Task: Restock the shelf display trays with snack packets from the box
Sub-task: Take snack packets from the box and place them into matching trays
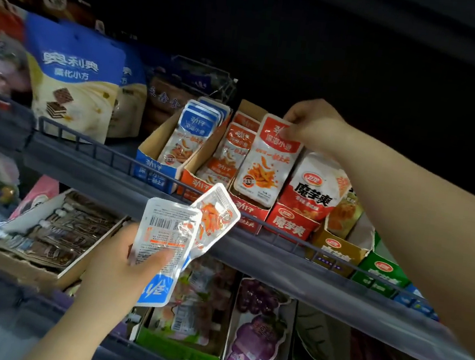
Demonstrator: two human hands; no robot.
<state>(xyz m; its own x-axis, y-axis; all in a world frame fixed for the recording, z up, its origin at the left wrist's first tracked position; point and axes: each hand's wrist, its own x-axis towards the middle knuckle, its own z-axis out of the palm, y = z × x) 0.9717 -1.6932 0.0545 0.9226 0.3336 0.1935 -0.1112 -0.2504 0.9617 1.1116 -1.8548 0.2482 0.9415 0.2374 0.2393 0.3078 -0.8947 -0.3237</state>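
Observation:
My right hand (pixel 314 126) pinches the top of a red-topped fish snack packet (pixel 268 159) standing in a red display tray (pixel 249 211) on the upper shelf. To its left, an orange tray (pixel 192 181) holds several orange packets and a blue tray (pixel 150 169) holds several blue ones. My left hand (pixel 126 268) grips two snack packets below the shelf rail, back sides toward me: a blue-bottomed packet (pixel 162 248) in front and a clear orange packet (pixel 217 216) behind it. The box is not in view.
A grey shelf rail (pixel 266 255) crosses the view in front of the trays. Red konjac snack packs (pixel 313 186), then yellow and green trays, stand to the right. Blue wafer bags (pixel 74 82) stand at the left. The lower shelf holds a chocolate tray (pixel 56 232) and grape packets (pixel 260 326).

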